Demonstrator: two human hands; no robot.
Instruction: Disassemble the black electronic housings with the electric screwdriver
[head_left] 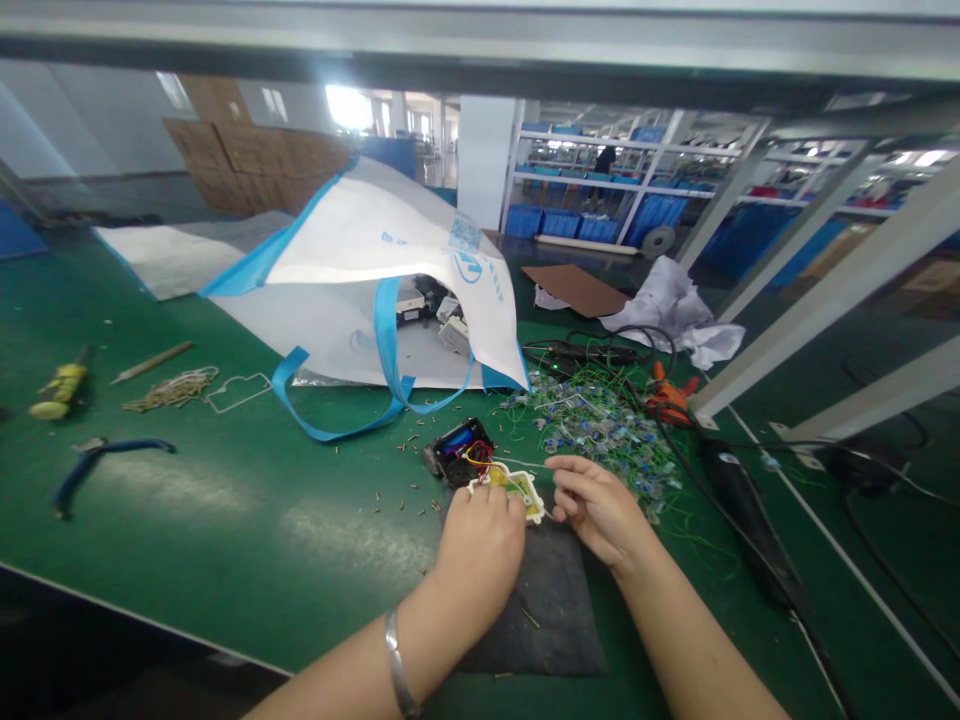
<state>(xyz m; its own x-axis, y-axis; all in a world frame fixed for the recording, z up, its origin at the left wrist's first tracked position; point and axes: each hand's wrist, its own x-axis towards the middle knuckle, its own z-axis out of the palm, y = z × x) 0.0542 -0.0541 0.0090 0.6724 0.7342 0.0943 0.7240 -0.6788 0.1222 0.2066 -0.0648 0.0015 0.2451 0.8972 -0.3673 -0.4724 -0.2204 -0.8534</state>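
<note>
My left hand, a silver bracelet on its wrist, presses its closed fingers on a small white plastic casing with a yellow inside. Red and yellow wires run from the casing to an open black housing with a blue part in it. To the right, my right hand pinches a thin whitish strip that stretches over the casing's far edge. Whether the strip is a seal or a cord I cannot tell. A dark mat lies under the hands, with a small brass-coloured screw on it.
A white bag with blue handles holds devices behind the work. Right of it lie a pile of small parts with green wires, orange-handled pliers and a black tool. Blue-handled pliers and a yellow screwdriver lie left.
</note>
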